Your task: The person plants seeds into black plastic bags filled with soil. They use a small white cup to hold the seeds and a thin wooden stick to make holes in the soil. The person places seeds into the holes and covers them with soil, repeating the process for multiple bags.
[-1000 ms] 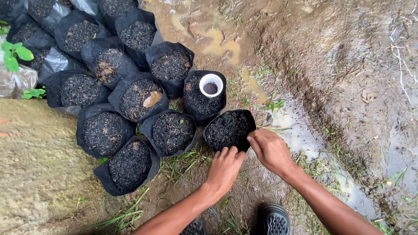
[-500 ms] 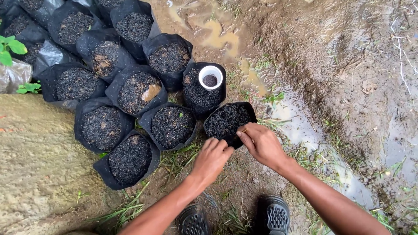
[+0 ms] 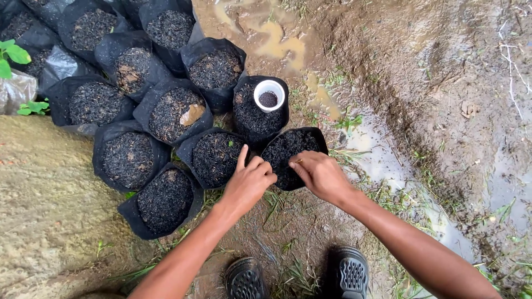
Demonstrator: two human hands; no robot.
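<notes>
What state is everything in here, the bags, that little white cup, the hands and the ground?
Nearest black bag: upright, open, full of dark soil.
Other black bags: upright, open, full, packed close together.
White cup: upright on a bag's soil, dark grains inside.
Left hand: forefinger out, at the rims of two bags.
Right hand: fingers pinched over the nearest bag's soil; contents unclear.
Ground: muddy, with puddles.

We are outdoors at a plant nursery plot: rows of black grow bags (image 3: 128, 159) filled with dark potting soil stand straight on wet, muddy ground (image 3: 443, 83), with puddles (image 3: 382, 160), tufts of grass (image 3: 277, 199) and a few green seedling leaves (image 3: 14, 55) at the edge.
</notes>
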